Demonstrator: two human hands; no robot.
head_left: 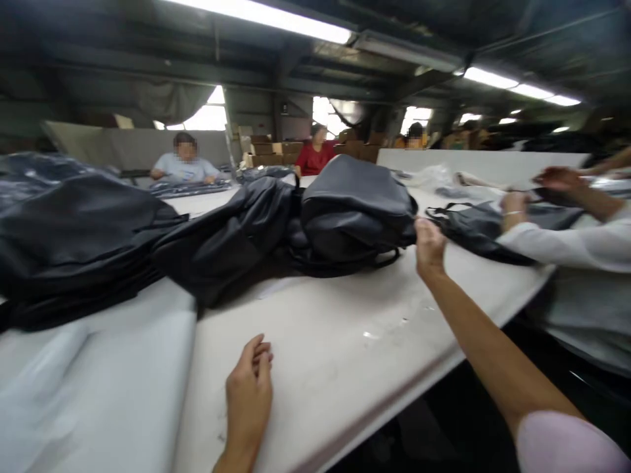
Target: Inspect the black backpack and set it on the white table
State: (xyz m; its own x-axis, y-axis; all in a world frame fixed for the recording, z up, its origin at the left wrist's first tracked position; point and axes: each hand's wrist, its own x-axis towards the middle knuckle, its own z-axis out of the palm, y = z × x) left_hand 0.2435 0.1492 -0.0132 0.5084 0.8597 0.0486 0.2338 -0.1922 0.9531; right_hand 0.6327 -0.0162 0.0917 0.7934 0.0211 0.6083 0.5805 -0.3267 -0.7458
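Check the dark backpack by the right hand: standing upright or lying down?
Lying down. The backpack rests on its side on the white table, straps trailing beneath, at the right hand.

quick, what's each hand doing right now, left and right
Left hand: empty, fingers loosely curled, resting on the table.
Right hand: reaching out, touching the backpack; grip cannot be told.

No readable text, labels or numbers on bags, boxes or table.

2 bare forearms, pale pink short sleeve point(566, 443) (right arm only)
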